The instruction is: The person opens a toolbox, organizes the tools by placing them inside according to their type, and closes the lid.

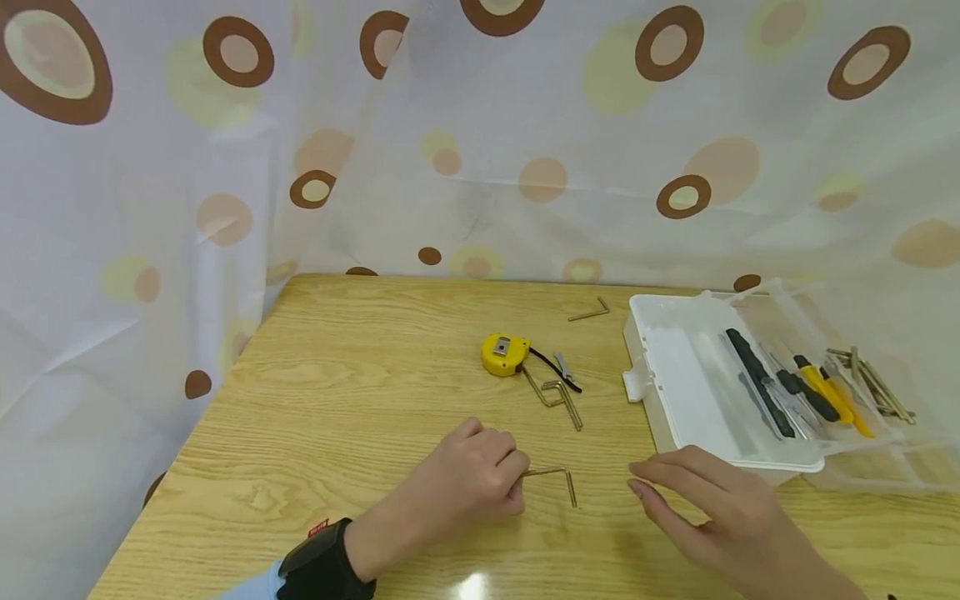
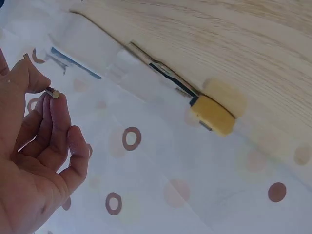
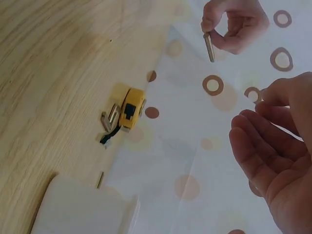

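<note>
My left hand (image 1: 480, 471) pinches an L-shaped brass-coloured hex key (image 1: 546, 471) between thumb and fingers, its bent end pointing right and down over the table. The key's six-sided end (image 2: 52, 92) pokes out between the fingertips in the left wrist view. To the right, my right hand (image 1: 720, 508) holds nothing, its thumb and fingers loosely bent and facing the key. Beyond the hands lie several more hex keys (image 1: 572, 407) beside a yellow tape measure (image 1: 500, 356) with a black strap.
A white toolbox (image 1: 686, 375) stands open at the right, its clear lid (image 1: 911, 450) laid back. Screwdrivers (image 1: 828, 392) and several brass-coloured hex keys (image 1: 877, 387) show in it. One hex key (image 1: 590, 314) lies near the table's back edge. A patterned curtain (image 1: 480, 167) hangs behind.
</note>
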Demonstrator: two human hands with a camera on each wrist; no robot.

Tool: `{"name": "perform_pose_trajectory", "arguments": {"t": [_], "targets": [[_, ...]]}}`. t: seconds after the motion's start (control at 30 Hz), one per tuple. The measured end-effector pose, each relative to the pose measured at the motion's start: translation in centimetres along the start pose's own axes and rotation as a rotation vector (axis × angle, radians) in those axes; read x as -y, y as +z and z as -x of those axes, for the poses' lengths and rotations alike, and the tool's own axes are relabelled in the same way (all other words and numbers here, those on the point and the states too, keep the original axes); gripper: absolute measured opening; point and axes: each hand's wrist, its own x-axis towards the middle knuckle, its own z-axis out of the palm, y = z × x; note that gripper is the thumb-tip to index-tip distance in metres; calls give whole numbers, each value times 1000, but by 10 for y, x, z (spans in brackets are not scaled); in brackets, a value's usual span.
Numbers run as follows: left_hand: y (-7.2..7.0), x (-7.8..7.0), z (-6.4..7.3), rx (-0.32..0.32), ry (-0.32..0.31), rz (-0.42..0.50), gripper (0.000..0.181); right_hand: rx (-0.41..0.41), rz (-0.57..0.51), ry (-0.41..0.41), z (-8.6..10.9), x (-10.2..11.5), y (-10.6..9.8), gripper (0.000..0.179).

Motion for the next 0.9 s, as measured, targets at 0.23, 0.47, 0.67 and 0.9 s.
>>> {"name": "perform_pose_trajectory", "arguments": {"t": [0.23, 0.47, 0.67, 0.9], "targets": [[-12, -13, -8, -32, 56, -39, 20, 2, -42, -40, -3, 12, 16, 31], [-16, -18, -14, -59, 96, -62, 19, 81, -34, 42, 2, 21, 22, 31], [-17, -20, -16, -83, 125, -51, 9, 34, -59, -28, 2, 21, 29, 29], [-15, -20, -15, -88, 102, -20, 5, 46, -26, 28, 7, 21, 29, 33]]}}
